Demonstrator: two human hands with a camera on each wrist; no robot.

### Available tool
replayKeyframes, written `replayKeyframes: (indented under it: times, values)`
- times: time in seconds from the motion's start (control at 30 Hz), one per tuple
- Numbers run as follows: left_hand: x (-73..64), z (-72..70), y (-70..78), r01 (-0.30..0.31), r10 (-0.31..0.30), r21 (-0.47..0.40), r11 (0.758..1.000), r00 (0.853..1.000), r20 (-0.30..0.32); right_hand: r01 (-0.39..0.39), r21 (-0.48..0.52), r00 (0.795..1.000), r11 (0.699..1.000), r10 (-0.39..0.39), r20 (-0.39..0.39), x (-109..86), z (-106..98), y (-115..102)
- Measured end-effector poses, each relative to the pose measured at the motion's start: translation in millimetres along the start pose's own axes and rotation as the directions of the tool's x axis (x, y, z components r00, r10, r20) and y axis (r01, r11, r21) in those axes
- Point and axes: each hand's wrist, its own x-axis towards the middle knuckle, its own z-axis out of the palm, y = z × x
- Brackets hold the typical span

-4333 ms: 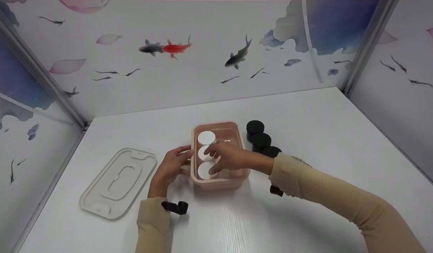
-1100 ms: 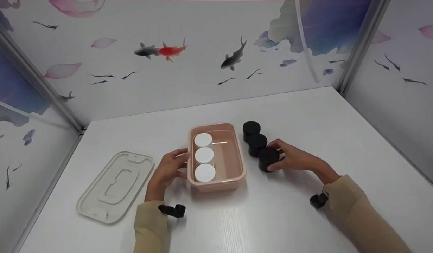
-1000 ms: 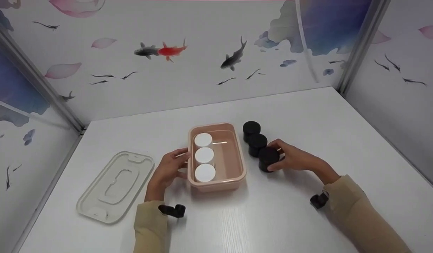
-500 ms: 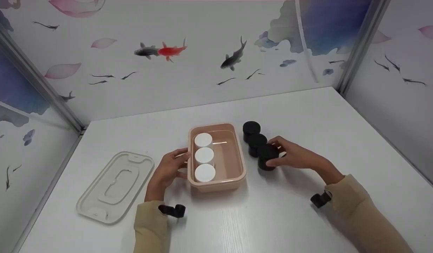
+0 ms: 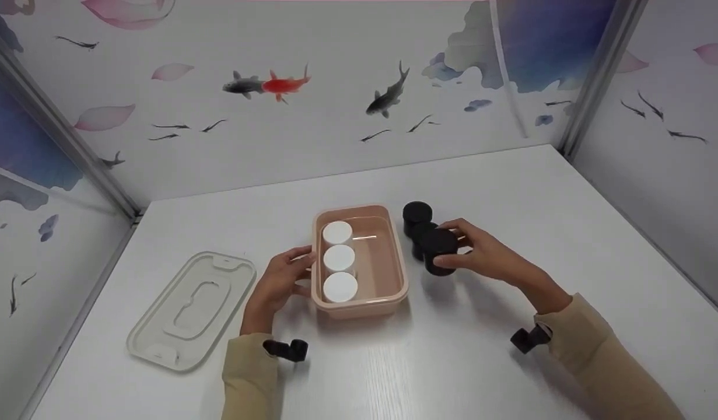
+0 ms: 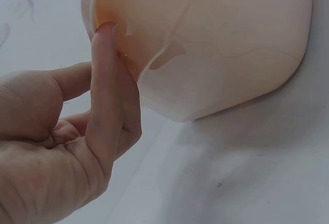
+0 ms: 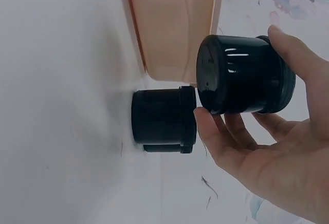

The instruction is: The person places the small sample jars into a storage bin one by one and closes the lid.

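Observation:
My right hand point(image 5: 478, 252) grips a black lidded jar point(image 7: 241, 75), thumb on one side and fingers on the other. The right wrist view shows this jar raised off the table, its base exposed. Two more black jars stand just behind it; the far one point(image 5: 417, 214) shows clearly, the nearer one point(image 5: 420, 236) is partly covered. Left of them sits a pink rectangular box point(image 5: 377, 291), holding a row of three white-topped jars point(image 5: 339, 256) along its left wall. Fingertips of my left hand point(image 5: 282, 277) touch that wall outside, up under the rim in the left wrist view.
A pale grey-white lid point(image 5: 192, 312) lies flat on the white table point(image 5: 359, 373), left of the left hand. Printed panels point(image 5: 335, 134) with fish and petals enclose the back and sides. A small black device point(image 5: 531, 338) is strapped at each wrist.
My right hand has left the box and taken hold of the nearest black jar, lifting it off the table and slightly toward the box. My left hand stays at the box wall.

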Motion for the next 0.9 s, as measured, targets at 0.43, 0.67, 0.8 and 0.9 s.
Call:
replayKeyframes:
  times: [0.43,0.67,0.8,0.9]
  values:
    - [-1.6,0.3,1.3,0.005,-0.005,0.009,1.0,1.0,0.0,-0.049,0.06,0.996,0.997,0.054,-0.078,-0.6,16,-14]
    - [-2.4,0.1,2.8,-0.006,0.006,0.001,1.0,1.0,-0.006,-0.016,0.134,0.992,0.991,0.032,-0.123,5.6,23,-26]
    - [-2.6,-0.2,1.3,-0.004,0.004,0.001,1.0,1.0,-0.006,-0.022,0.106,0.99,0.994,0.037,-0.137,11.0,23,-33]
    - [-1.8,-0.1,2.3,0.001,-0.001,-0.002,1.0,1.0,-0.007,-0.027,0.098,0.989,0.995,0.041,-0.141,15.9,18,-40]
